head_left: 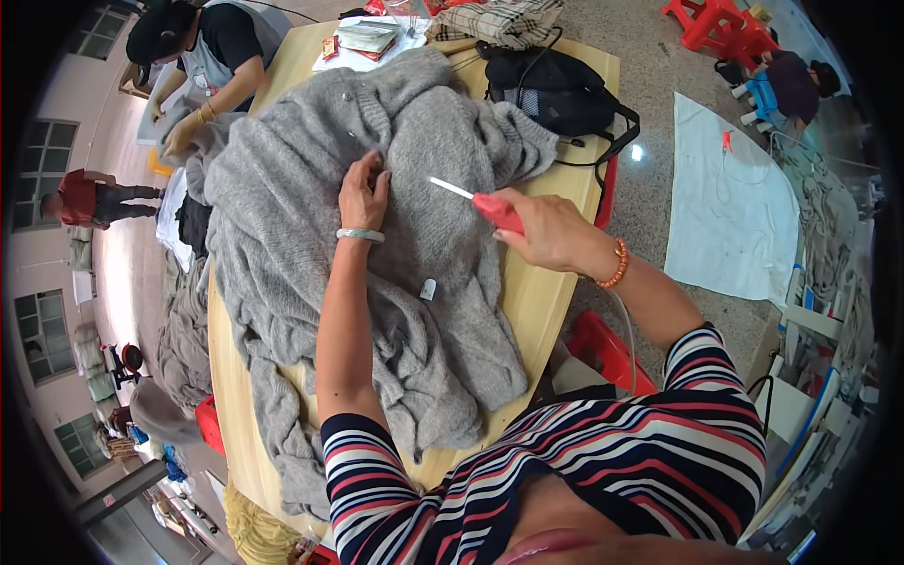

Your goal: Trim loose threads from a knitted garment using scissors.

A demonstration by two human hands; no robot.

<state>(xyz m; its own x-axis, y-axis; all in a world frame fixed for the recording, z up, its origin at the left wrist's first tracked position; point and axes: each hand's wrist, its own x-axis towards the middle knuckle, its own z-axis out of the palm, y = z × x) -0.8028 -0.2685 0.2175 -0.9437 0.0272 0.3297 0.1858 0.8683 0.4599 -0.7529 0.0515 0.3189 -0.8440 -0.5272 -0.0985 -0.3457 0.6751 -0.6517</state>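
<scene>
A fuzzy grey knit sweater [424, 207] is spread in folds over the table, with buttons along its front band and a small white tag [428, 289]. My left hand [363, 196] is on its upper middle, fingers bent and closed on the knit near the band. In my right hand [556, 231] is a red air blow gun [499, 211]. Its thin pale nozzle points up and left, just above the sweater, and a hose hangs from behind my wrist. My right fingers are wrapped round the handle. What lies beneath the sweater's folds is hidden.
The pale wooden table [537, 315] carries a black backpack [551, 89], a checked cloth bag [494, 21] and papers [367, 38]. A co-worker [221, 56] handles grey knitwear at the far left. A red stool [607, 353] stands at the right; a white sheet [730, 207] covers some floor.
</scene>
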